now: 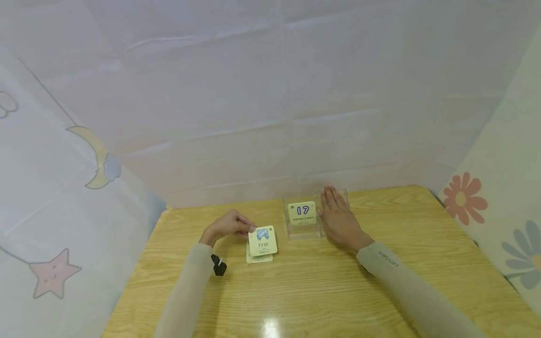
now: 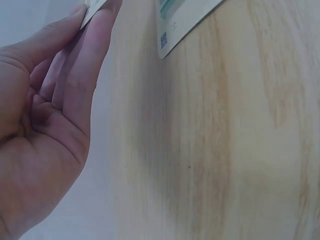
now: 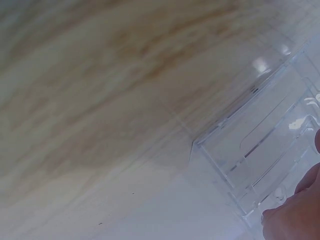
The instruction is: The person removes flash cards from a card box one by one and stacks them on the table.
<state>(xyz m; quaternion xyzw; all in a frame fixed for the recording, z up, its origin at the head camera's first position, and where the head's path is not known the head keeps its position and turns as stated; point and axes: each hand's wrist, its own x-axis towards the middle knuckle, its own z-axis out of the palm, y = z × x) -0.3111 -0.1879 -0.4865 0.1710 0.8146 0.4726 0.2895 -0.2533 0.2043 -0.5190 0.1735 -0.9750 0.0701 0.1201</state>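
Note:
My left hand pinches the edge of a square flash card reading "first", with a blue picture on it. Under that card another card peeks out on the table. In the left wrist view, thumb and fingers hold a card corner, and a separate card lies below on the wood. A card reading "17 seventeen" stands in the left part of a clear plastic holder. My right hand rests, fingers straight, on the holder's right part, which it mostly covers.
The wooden table ends at a pale fabric backdrop, with printed side panels left and right. A small black object shows beside the left wrist. The holder's clear corner sits close to the table's back edge.

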